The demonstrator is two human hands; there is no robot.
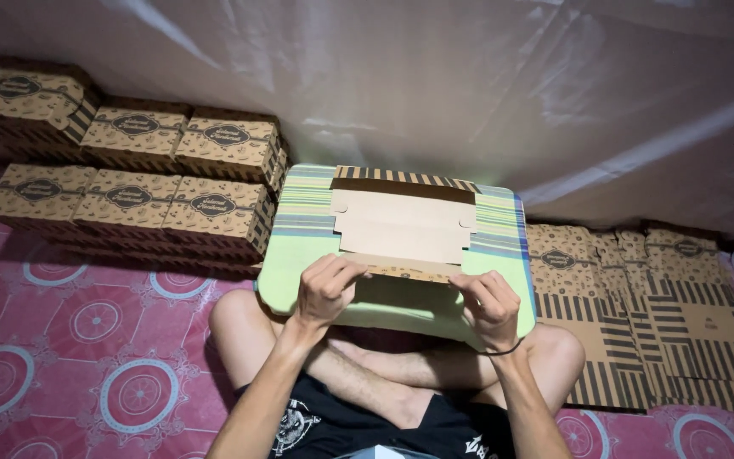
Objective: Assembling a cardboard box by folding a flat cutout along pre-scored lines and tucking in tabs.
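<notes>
1. Right now the left hand and right hand both pinch the near flap of a flat cardboard box blank. Fingers are curled shut over the edge on each side, thumbs underneath as far as I can tell.
2. Blank lies on a small green lap tray w/ striped corners, resting over the person's crossed legs. Far striped edge of the blank is near the tray's back rim.
3. Risk: uneven fold. Hands grip well apart, so if one side lifts faster the crease could go crooked and the panel may not line up w/ its slots.
4. Risk: tray tips. It sits on the knees only, so a hard press at the near edge could rock it and slide the blank off toward the wall.
5. Risk: tearing or denting. Thin card pinched tight at 2 spots could buckle btw the hands rather than at the score line.
6. Risk: knock-on. Stack of finished boxes sits just beside the tray on the left, and flat blanks lie to the right; a wide elbow swing could topple or scatter them on the pink patterned mat.
</notes>
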